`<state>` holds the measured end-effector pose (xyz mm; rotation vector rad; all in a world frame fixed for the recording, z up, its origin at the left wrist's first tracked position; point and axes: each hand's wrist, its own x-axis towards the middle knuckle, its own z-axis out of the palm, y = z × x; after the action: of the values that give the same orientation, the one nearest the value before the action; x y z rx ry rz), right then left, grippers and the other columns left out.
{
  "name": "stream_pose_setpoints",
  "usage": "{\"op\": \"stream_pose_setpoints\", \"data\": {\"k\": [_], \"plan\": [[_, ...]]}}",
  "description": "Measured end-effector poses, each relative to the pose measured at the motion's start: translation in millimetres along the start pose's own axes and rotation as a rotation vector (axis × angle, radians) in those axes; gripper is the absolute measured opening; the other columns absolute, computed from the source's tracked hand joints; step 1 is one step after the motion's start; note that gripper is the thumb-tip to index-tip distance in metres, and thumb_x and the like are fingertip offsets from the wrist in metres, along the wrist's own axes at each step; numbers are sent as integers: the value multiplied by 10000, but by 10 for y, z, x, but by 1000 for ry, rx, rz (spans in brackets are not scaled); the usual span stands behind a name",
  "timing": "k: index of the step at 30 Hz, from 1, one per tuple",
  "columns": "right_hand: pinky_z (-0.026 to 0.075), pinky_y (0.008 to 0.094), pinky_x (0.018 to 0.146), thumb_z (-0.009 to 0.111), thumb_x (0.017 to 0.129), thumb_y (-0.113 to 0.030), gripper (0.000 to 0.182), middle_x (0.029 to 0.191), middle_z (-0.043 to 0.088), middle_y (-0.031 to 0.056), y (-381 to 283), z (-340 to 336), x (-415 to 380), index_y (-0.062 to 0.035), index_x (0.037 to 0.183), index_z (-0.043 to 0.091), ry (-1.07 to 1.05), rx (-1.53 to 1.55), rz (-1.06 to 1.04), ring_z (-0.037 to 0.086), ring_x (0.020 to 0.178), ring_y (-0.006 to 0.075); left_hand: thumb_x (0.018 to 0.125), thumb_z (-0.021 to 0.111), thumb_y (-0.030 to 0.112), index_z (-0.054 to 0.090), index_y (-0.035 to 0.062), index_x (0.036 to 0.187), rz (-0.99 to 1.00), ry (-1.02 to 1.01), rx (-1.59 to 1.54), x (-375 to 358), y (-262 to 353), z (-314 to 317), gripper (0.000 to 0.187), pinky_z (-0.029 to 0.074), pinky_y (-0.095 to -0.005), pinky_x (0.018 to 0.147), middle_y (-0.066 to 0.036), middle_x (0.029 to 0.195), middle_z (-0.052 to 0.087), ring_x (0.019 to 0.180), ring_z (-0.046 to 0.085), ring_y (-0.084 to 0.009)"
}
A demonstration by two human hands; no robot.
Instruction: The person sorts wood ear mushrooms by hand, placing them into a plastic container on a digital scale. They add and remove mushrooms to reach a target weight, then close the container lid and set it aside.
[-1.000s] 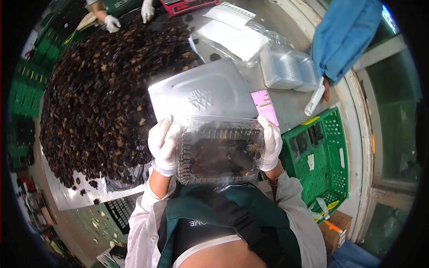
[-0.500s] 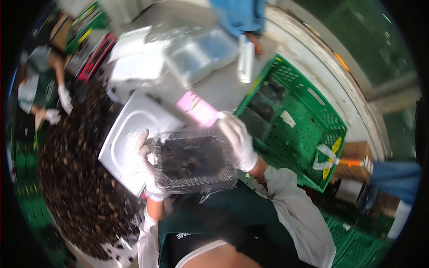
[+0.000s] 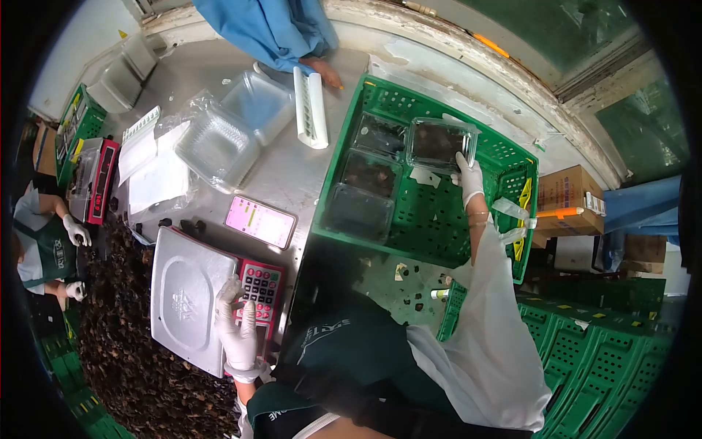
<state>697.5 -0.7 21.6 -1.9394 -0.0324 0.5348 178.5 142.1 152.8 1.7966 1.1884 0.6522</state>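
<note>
My gloved right hand grips the near right end of a clear plastic box filled with dark brown pieces. The box is over the back of a green crate, beside three similar boxes along the crate's left side. One of those, a lidded box, sits nearest me. My gloved left hand holds nothing, its fingers apart and partly bent, over the edge between the scale's silver pan and its red keypad.
A phone with a pink screen lies behind the scale. Empty clear trays and white sheets are farther back. A heap of dark pieces spreads at left, near a co-worker's gloved hands. Another person's hand rests at the table's back.
The filled box has gone from between both my hands to the crate, in my right hand alone. My left hand has let go of it. The view has swung right.
</note>
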Motion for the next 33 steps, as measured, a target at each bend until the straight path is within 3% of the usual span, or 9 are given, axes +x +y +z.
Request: {"op": "stream_pose_setpoints", "data": {"k": [3, 4, 5, 10, 15, 21, 24, 30, 33], "plan": [[516, 344, 708, 623, 819, -487, 696, 1019, 607, 143, 552, 21, 599, -41, 1318, 435, -76, -172, -70, 617, 804, 244, 833, 581, -20, 552, 2, 1110, -8, 21, -24, -36, -111, 4, 279, 411, -348, 938, -170, 1176, 578, 1099, 553, -275], [430, 432, 923, 597, 814, -512, 778, 1083, 595, 239, 314, 165, 409, -6, 1362, 378, 227, -756, -171, 569, 1028, 361, 830, 583, -24, 570, 0, 1080, -71, 46, -53, -47, -40, 21, 252, 427, -351, 919, -166, 1147, 595, 1079, 567, -275], [415, 428, 942, 609, 815, -474, 748, 1178, 547, 261, 191, 303, 344, -28, 1366, 373, 313, -843, -305, 514, 1106, 397, 819, 595, -23, 575, -2, 1063, -38, 55, -20, -54, -14, 15, 246, 438, -341, 904, -171, 1154, 592, 1070, 572, -268], [416, 381, 915, 619, 841, -206, 294, 1099, 602, 134, -1056, 1280, -440, -62, 1097, 618, -122, -493, -1111, 545, 1045, 305, 824, 618, -5, 574, 24, 1085, -42, 116, 31, -196, 22, -37, 267, 479, -308, 822, -162, 1156, 591, 980, 603, -242], [399, 400, 918, 614, 828, -248, 329, 1076, 584, 135, -1722, 2846, -1701, -76, 1108, 594, -484, -476, -1456, 529, 1038, 316, 823, 631, 21, 581, 23, 1091, -10, 246, 88, -498, -73, -117, 272, 479, -310, 830, -153, 1162, 594, 1029, 596, -247], [439, 475, 807, 496, 852, -470, 440, 970, 621, 187, -1491, 3995, -2299, -55, 895, 637, -690, -1135, -1345, 596, 923, 356, 826, 613, 3, 584, -3, 1095, -282, 565, -43, -1194, -307, -358, 270, 453, -338, 895, -154, 1120, 615, 1046, 591, -248], [454, 477, 797, 451, 854, -328, 329, 990, 622, 219, -1447, 4015, -2165, -72, 855, 656, -734, -846, -1150, 586, 926, 398, 824, 593, -8, 593, -14, 1080, -363, 702, 30, -1553, -347, -421, 256, 467, -321, 855, -149, 1056, 633, 970, 620, -251], [450, 424, 728, 528, 838, -356, 307, 884, 631, 193, -1688, 4003, -1869, -71, 910, 617, -661, -855, -1202, 569, 818, 403, 834, 634, 89, 607, 14, 1054, -489, 815, -52, -2039, -502, -395, 234, 495, -320, 764, -149, 1008, 651, 903, 646, -267], [445, 273, 708, 621, 819, -155, 151, 789, 628, 44, -1711, 4123, -1386, -13, 860, 650, -922, -560, -1029, 569, 776, 122, 837, 646, 117, 610, 32, 1035, -462, 822, 6, -2167, -533, -429, 219, 500, -303, 695, -134, 939, 646, 804, 646, -244]]}}
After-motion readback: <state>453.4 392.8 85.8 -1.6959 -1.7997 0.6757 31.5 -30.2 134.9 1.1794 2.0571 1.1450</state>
